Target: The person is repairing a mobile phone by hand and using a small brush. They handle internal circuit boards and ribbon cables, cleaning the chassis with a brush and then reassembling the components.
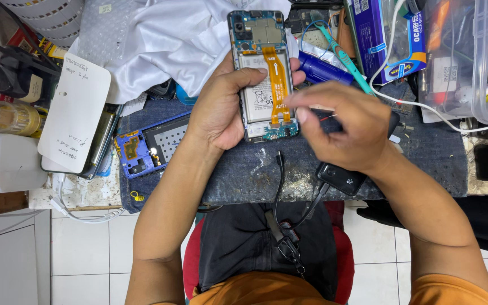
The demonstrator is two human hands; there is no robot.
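**Head view: opened phone held over the work mat**

Head camera looks down on an opened phone with its back cover off. Its inside shows a pale battery in the middle, an orange flat ribbon cable running down the length of it, a greenish-blue circuit board with camera modules at the far end, and a small blue board at the near end. The phone sits upright over the far middle of the dark blue work mat, near the mat's far edge.

The left hand wraps the phone from its left side, fingers behind it and the thumb curled over the front onto the battery: a firm, closed hold. The right hand hovers just right of the phone's near end, fingers bunched and blurred; whether they pinch anything I cannot tell.

Just beyond the right hand lie a blue cylindrical tool and a teal-handled tool. A small black device with a cable sits at the mat's near edge under the right wrist. On the mat's left end lies a blue phone frame. Left of that, off the mat, a white card rests on another device. A white cloth lies past the far left corner.
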